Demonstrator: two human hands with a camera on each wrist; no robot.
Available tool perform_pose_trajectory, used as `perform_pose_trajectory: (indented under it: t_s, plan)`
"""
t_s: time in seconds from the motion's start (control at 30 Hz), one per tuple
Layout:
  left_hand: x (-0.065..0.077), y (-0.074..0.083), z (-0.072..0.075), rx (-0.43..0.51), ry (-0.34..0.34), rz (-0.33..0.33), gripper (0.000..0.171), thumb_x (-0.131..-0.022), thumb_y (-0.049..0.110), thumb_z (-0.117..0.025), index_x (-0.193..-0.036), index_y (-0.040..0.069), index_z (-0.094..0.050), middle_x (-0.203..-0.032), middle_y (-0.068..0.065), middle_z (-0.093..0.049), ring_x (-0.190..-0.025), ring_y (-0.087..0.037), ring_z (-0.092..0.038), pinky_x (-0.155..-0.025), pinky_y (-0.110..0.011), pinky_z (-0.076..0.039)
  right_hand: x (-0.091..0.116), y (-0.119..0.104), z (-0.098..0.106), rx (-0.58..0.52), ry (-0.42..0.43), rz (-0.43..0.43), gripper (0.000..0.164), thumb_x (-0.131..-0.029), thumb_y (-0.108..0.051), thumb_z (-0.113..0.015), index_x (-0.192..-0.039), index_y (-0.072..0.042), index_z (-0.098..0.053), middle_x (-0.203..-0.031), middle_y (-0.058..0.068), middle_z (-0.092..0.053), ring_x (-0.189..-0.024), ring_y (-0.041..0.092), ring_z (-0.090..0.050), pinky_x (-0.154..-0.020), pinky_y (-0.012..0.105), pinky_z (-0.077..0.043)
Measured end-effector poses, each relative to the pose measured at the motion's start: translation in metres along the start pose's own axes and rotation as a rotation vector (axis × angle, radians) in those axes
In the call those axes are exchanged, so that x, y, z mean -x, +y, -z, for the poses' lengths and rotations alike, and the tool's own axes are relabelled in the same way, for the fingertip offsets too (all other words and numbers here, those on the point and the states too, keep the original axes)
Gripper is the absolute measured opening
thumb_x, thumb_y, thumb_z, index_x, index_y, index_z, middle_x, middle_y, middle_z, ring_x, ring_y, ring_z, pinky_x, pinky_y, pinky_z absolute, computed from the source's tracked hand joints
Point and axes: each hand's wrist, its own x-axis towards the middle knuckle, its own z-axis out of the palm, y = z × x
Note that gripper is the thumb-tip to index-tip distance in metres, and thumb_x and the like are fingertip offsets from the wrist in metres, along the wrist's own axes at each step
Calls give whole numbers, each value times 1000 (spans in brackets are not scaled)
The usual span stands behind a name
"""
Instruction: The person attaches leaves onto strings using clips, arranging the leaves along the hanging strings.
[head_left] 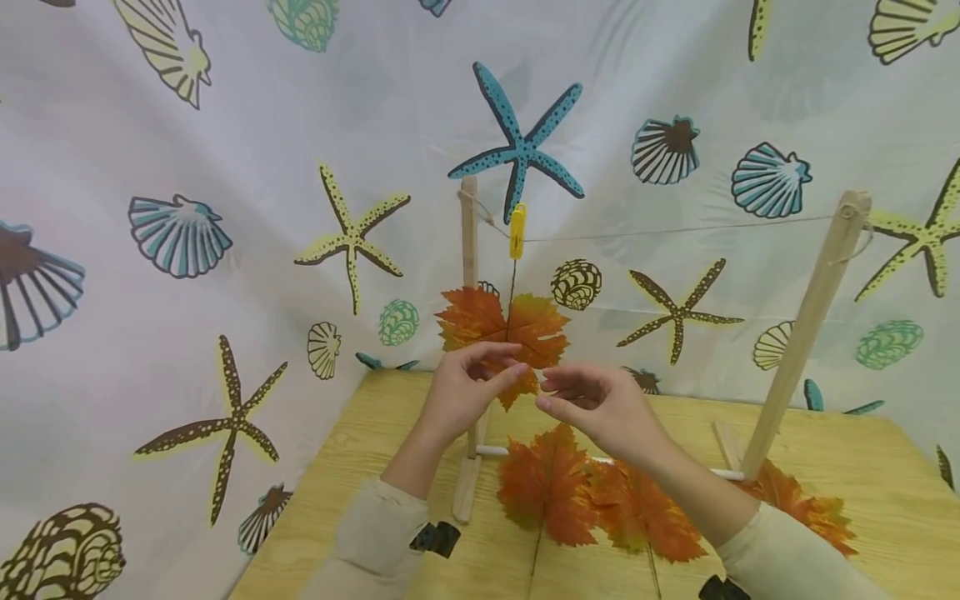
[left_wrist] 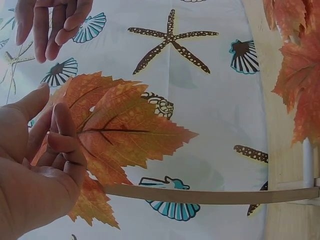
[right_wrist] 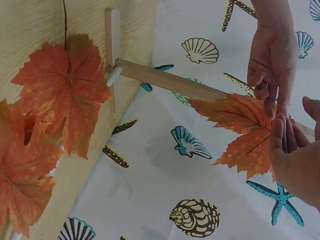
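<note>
An orange autumn leaf [head_left: 542,327] hangs by its dark stem from a yellow clothespin [head_left: 517,233], which clips it to a thin string [head_left: 660,232]. My left hand [head_left: 463,392] is in front of the leaf's lower left part, its fingers loosely bent and holding nothing; whether they touch the leaf I cannot tell. Just right of the leaf, my right hand [head_left: 609,408] hovers with relaxed fingers and nothing in them. The left wrist view shows the leaf [left_wrist: 120,125] beside the left hand [left_wrist: 45,165], with a gap between thumb and fingers.
Two wooden posts [head_left: 806,333] carry the string, and a white rod [head_left: 492,451] joins them low down. Several more leaves [head_left: 547,487] lie on the wood-patterned table [head_left: 352,500]. Behind hangs a white cloth [head_left: 420,108] printed with shells and starfish.
</note>
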Motion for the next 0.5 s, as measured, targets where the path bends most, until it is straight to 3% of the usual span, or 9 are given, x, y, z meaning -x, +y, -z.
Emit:
perform_pose_trajectory:
  t_s: [0.1,0.33,0.5]
  plan:
    - [3,-5,-2,18,-19,8,31,-92,31,-73,-120,18,-72,-103,-4,-71,-85,-34,-64,-67,-30,-53,3,5,-1,-2,1,-18,36,-90,-26,-75,-123,-10,-69,-117,11,-72,-102,19,-70,-87,25,-57]
    - [7,-15,-7,3,-56,18,29,-91,34,-74,-117,21,-74,-100,-1,-72,-77,-17,-65,-71,-32,-54,9,15,-5,2,2,-17,37,-91,-27,-75,-124,-11,-68,-116,11,-72,-101,18,-70,-86,24,-56]
    - [12,-22,-8,1,-68,60,27,-91,35,-73,-115,23,-74,-101,1,-73,-77,-19,-65,-70,-33,-53,14,20,-8,-18,-5,-21,38,-90,-27,-75,-123,-9,-68,-115,10,-72,-100,18,-70,-87,24,-56]
